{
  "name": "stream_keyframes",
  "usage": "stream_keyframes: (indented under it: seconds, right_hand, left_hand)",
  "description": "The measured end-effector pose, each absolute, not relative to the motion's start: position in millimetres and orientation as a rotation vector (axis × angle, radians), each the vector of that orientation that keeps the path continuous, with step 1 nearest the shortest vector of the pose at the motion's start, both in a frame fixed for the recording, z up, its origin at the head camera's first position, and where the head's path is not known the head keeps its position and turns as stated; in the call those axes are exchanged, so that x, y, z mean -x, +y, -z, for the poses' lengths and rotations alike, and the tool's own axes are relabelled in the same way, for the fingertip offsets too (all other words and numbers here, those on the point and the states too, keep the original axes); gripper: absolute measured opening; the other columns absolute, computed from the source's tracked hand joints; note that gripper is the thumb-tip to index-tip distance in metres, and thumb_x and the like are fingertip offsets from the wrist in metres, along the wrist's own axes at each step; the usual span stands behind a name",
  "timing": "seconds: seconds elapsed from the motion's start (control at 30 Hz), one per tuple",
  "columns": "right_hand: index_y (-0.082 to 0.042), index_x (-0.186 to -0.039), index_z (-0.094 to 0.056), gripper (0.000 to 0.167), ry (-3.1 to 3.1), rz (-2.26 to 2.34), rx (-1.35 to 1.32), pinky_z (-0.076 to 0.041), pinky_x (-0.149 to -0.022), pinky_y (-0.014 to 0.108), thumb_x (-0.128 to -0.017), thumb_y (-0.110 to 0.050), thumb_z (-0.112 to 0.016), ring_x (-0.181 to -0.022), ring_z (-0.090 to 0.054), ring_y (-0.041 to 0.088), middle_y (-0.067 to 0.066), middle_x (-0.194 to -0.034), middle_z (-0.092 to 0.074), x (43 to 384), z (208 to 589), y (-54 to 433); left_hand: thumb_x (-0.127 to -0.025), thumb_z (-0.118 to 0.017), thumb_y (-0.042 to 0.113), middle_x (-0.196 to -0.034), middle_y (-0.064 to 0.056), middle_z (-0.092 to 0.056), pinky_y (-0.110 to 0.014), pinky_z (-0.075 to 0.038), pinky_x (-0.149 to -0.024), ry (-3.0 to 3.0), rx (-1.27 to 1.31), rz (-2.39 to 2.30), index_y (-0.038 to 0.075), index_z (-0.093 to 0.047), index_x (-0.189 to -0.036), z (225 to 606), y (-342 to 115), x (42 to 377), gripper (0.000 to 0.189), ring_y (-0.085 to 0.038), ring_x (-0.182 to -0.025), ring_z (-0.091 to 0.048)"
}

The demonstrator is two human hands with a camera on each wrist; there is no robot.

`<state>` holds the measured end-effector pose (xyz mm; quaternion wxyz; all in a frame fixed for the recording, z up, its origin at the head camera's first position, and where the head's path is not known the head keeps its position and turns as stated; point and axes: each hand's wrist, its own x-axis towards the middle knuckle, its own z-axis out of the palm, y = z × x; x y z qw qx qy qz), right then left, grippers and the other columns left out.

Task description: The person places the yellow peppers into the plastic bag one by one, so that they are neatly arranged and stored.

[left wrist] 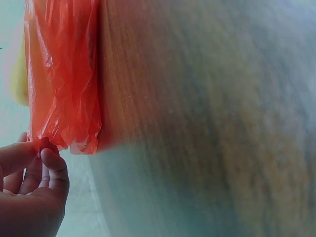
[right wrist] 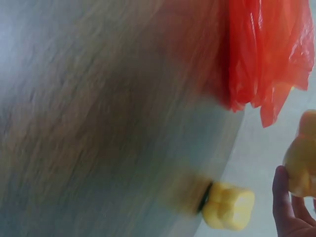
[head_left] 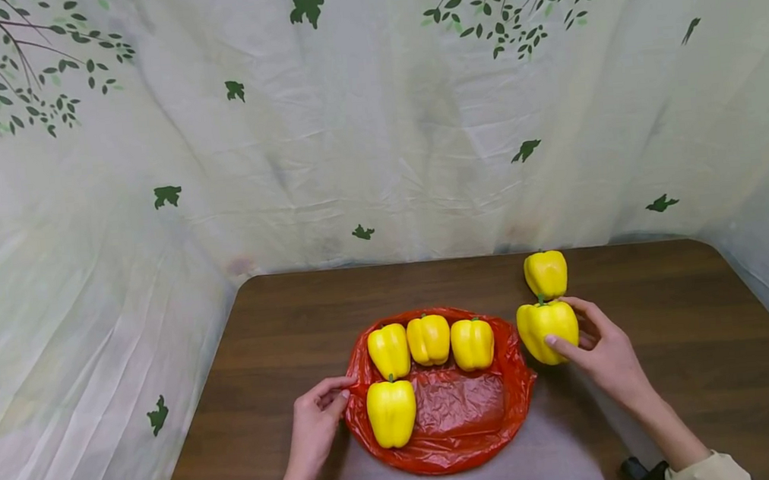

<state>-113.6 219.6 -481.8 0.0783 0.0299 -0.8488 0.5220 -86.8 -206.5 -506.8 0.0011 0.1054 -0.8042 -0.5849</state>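
A red plastic bag (head_left: 464, 404) lies spread open on the table, its rim rolled into a low wall. Inside it stand three yellow bell peppers (head_left: 429, 340) along the far side and another bell pepper (head_left: 392, 415) at the near left. My left hand (head_left: 316, 421) pinches the bag's left rim between thumb and fingers, as the left wrist view also shows. Just beyond the bag's right rim, my right hand (head_left: 607, 354) grips a yellow bell pepper (head_left: 547, 331), held up off the table in the right wrist view.
One more yellow bell pepper (head_left: 546, 274) stands on the brown wooden table (head_left: 281, 317) near its far edge, behind the held one. A pale cloth (head_left: 374, 119) with leaf prints hangs behind the table. Something black (head_left: 641, 473) sits by my right wrist.
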Motion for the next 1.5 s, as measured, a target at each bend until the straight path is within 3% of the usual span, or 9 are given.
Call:
stream_keyframes:
  seconds: [0.5,1.2,1.5]
  right_hand:
    - [-0.007,-0.139,-0.046,0.067,-2.648,-1.491,-0.029,-0.048,-0.082,0.016,-0.087,-0.037,-0.075,-0.111,-0.057,0.032,0.016,-0.131,-0.054,106,475,202]
    - [-0.015,-0.138,-0.049,0.064,-2.612,-1.617,-0.142,-0.050,-0.083,0.018,-0.084,-0.035,-0.079,-0.112,-0.057,0.023,0.006,-0.130,-0.058,93,468,172]
    - [-0.017,-0.135,-0.050,0.063,-2.600,-1.681,-0.147,-0.054,-0.085,0.032,-0.083,-0.035,-0.080,-0.110,-0.058,0.024,0.006,-0.127,-0.058,88,468,155]
  left_hand:
    - [-0.090,-0.064,-0.004,-0.097,-0.011,-0.068,-0.028,-0.051,-0.057,-2.502,-0.328,1.842,0.008,-0.076,-0.102,508,-206,87,0.021,-0.024,-0.071,-0.058]
    - [-0.091,-0.063,-0.004,-0.096,-0.012,-0.067,-0.024,-0.047,-0.053,-2.490,-0.318,1.859,0.007,-0.076,-0.103,510,-206,85,0.020,-0.023,-0.068,-0.056]
    - [-0.091,-0.063,-0.003,-0.098,-0.011,-0.067,-0.028,-0.051,-0.058,-2.510,-0.348,1.862,0.008,-0.076,-0.104,508,-206,86,0.021,-0.025,-0.072,-0.058]
